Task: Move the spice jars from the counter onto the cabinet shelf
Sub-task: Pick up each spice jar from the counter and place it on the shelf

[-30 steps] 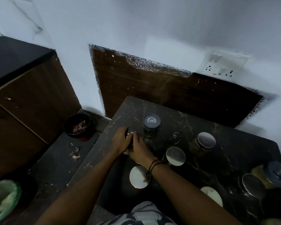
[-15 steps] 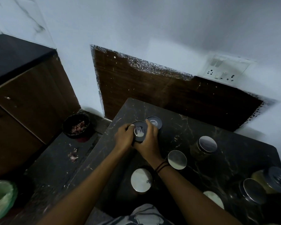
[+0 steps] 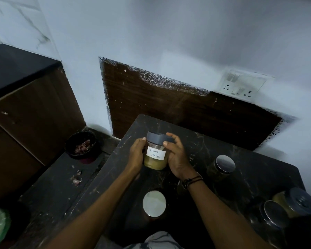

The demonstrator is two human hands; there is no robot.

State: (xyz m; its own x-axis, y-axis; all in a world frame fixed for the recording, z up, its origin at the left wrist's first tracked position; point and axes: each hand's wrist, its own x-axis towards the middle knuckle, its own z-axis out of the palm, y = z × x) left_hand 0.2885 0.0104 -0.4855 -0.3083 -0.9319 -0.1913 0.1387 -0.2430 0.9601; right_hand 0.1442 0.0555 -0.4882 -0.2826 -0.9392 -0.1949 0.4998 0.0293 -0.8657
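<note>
Above the counter's (image 3: 214,141) far left part, the left hand (image 3: 136,155) and right hand (image 3: 178,159) are clasping 1 tilted "Garam Masala" jar (image 3: 155,155) between them; 4 other jars are standing nearer.

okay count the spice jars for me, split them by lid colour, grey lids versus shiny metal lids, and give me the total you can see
Grey lids: 2, the Garam Masala jar held between the left hand and right hand, and one at the counter's right edge.
Shiny metal lids: 3, at and.
Total: 5 jars.
</note>
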